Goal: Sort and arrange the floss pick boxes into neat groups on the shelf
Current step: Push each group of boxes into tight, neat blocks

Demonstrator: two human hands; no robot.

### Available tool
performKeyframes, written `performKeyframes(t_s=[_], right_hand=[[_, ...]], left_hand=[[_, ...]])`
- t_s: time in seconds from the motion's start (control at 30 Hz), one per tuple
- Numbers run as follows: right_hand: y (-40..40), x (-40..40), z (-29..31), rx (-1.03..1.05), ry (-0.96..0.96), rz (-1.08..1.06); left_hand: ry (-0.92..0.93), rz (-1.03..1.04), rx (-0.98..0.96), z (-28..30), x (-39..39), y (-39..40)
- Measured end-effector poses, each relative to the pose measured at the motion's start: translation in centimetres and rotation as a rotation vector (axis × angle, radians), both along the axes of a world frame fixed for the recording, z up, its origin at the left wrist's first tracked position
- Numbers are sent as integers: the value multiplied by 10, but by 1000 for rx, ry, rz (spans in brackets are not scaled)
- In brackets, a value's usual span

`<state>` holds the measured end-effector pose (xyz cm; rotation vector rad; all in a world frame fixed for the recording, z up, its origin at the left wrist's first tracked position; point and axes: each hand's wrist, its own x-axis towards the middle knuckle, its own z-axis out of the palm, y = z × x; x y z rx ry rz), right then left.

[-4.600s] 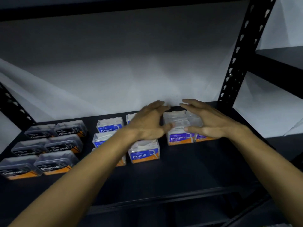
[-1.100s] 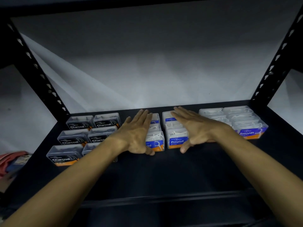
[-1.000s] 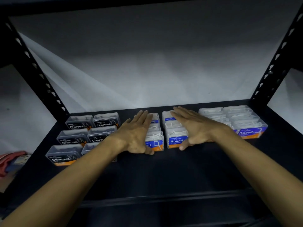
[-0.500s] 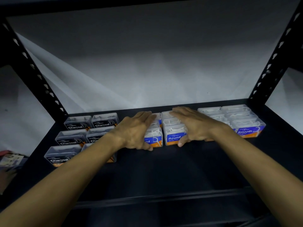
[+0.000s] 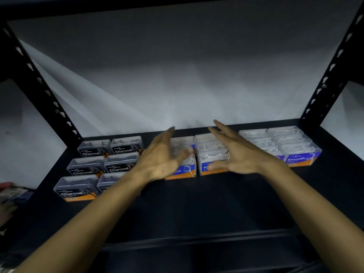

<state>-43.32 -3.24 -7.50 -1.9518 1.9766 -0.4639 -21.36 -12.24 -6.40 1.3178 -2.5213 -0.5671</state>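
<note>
A: While nothing is gripped by either hand, both are held with fingers straight and spread over the middle group of boxes. The left hand [image 5: 164, 158] is seen edge-on, thumb toward the centre, in front of the left column of Round boxes [image 5: 184, 156]. The right hand [image 5: 235, 152] is held palm down above the right column, its thumb [image 5: 215, 166] lying across the front label of the nearest box.

B: Is contact made with the boxes?

A: By the right thumb it seems so; for the remaining fingers it cannot be told, since the left fingertips are blurred.

B: How are the boxes laid out?

A: Three groups are set on the dark shelf [image 5: 197, 203], each two columns wide and three rows deep. The Charcoal boxes [image 5: 94, 170] are placed at the left, with small gaps between rows; the front right one is partly hidden by the left forearm. The Round boxes are set in the middle, the two columns just beside each other. The Smooth boxes [image 5: 285, 146] are packed close together at the right, near the right upright [image 5: 332, 69].

B: And around the shelf?

A: A pale sheet [image 5: 177, 85] is seen behind it, the left upright [image 5: 39, 81] is seen slanting at the left, and some blurred coloured things [image 5: 11, 192] are glimpsed at the far left edge.
</note>
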Motion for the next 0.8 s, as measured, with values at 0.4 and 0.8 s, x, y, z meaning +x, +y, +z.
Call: performKeyframes(t_s=[0.4,0.8], right_hand=[[-21,29,-20,-54,-366,-500],[-12,37,-12,-88,-445,-535]], left_hand=[[584,589,366,-27,-27,8],[657,634,311,-24,-37,15]])
